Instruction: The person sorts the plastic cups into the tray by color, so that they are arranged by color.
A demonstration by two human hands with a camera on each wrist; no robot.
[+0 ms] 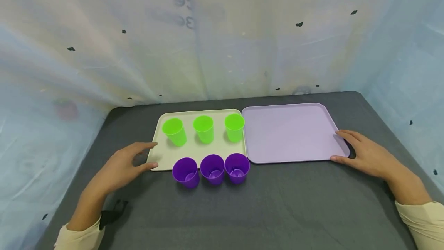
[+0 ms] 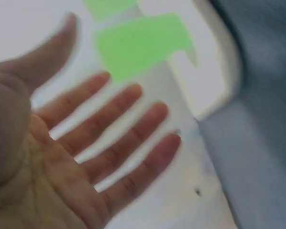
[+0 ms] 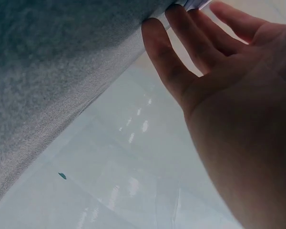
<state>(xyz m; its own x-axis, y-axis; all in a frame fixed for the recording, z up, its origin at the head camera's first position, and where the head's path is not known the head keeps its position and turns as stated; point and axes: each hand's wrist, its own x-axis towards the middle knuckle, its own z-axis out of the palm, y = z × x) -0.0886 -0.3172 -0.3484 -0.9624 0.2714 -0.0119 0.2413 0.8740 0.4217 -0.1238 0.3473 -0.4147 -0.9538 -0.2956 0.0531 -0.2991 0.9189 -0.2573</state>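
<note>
Three green cups (image 1: 204, 129) stand upright in a row on the cream tray (image 1: 170, 159). Three purple cups (image 1: 212, 169) line up at that tray's front edge, their mouths facing up. My left hand (image 1: 121, 167) is at the cream tray's left edge, thumb and fingers spread with nothing between them. The left wrist view shows its palm and straight fingers, with a green cup (image 2: 140, 45) beyond the fingertips. At the lilac tray (image 1: 288, 134), my right hand (image 1: 369, 155) spans the front right corner, thumb and fingertips touching the rim. Its fingers are slightly bent in the right wrist view.
A dark grey cloth covers the table (image 1: 249, 211). The two trays lie side by side with edges almost meeting. Pale plastic sheeting (image 1: 239, 49) surrounds the table at the back and sides. A black strap (image 1: 112, 215) sits at the left wrist.
</note>
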